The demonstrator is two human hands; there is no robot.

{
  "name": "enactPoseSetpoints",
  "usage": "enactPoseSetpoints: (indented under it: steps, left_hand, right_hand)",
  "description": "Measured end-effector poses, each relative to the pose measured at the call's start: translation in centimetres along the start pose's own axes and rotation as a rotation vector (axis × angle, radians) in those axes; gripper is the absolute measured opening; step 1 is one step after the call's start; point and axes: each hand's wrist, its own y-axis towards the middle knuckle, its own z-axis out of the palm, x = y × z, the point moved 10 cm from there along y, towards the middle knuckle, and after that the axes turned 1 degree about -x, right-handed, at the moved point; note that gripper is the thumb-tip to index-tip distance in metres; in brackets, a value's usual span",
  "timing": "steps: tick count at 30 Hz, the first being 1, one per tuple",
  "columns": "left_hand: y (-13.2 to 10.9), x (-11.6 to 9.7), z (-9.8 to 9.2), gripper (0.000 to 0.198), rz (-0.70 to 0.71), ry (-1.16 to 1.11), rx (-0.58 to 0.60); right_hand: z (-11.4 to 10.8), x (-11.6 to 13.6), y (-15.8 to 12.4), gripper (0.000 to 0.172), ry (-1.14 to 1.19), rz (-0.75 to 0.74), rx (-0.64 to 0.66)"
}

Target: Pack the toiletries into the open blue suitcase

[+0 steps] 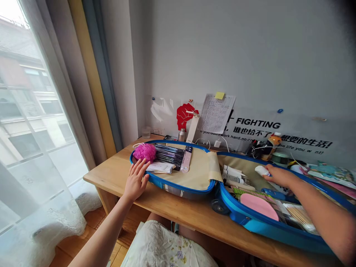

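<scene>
A blue hard-shell suitcase point(178, 185) lies open on the desk, its two halves side by side. My left hand point(137, 180) rests on the rim of the left half, fingers spread, beside a magenta bath puff point(145, 152). That half also carries dark plastic-wrapped packs point(169, 155), a white packet point(160, 168) and a pale pink strip package point(186, 159). Over the right half, my right hand point(279, 175) grips a small white tube-like item point(261, 170). Below it lie white tubes point(233, 176), a pink oval item point(259, 206), a blue item point(279, 194) and cotton swabs point(302, 217).
The wooden desk point(111, 176) has a silver bottle point(181, 135), a clear cup point(146, 132) and a white charger point(218, 142) with cables along the back. Behind the right half stand an orange-and-black bottle point(274, 142) and a green jar point(280, 158). Curtains point(86, 74) hang left.
</scene>
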Motion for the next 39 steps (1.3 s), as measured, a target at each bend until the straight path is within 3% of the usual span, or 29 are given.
enactPoseSetpoints:
  steps: [3,5,7,10,13,16,18,21,24,28,36,39]
  left_hand:
    - [0.1,0.0,0.1,0.047,-0.009,-0.004,0.007]
    - [0.1,0.0,0.1,0.047,-0.01,-0.009,0.007]
    - [0.1,0.0,0.1,0.047,-0.009,-0.013,0.003]
    - [0.1,-0.1,0.1,0.047,-0.009,-0.019,0.009]
    - [0.0,-0.1,0.1,0.048,-0.009,-0.021,0.008]
    - [0.1,0.0,0.0,0.047,-0.008,-0.017,0.004]
    - [0.1,0.0,0.1,0.047,-0.012,-0.013,0.009]
    - [0.1,0.0,0.1,0.046,-0.013,-0.01,0.012]
    - [0.2,-0.1,0.0,0.046,-0.005,-0.013,0.005]
    - [0.2,-0.2,-0.1,0.046,-0.01,-0.022,0.005]
    - [0.2,-0.1,0.1,0.047,-0.017,-0.025,0.02]
    - [0.2,-0.1,0.1,0.047,-0.017,-0.023,0.025]
  right_hand:
    - [-2.7,0.3,-0.1,0.023,0.025,0.056,-0.026]
    - [-6.0,2.5,-0.3,0.036,0.066,0.055,-0.101]
    - [-9.0,6.4,-0.3,0.043,0.107,-0.009,-0.141]
    - [-11.8,15.0,-0.1,0.039,0.144,-0.176,-0.126]
    - [-12.1,25.7,-0.7,0.037,0.181,-0.435,-0.043]
    - [-11.1,35.1,-2.1,0.04,0.169,-0.594,0.025]
    - [-10.1,40.1,-3.2,0.039,0.151,-0.66,0.066]
    - [-8.1,44.9,-4.2,0.036,0.113,-0.686,0.107]
    - [-6.2,47.4,-4.6,0.037,0.071,-0.676,0.13]
    - [-4.5,48.5,-4.7,0.039,0.039,-0.694,0.162]
    - [-3.5,49.5,-5.9,0.034,0.095,-0.818,0.227]
    - [-3.6,49.9,-6.0,0.041,0.149,-0.8,0.191]
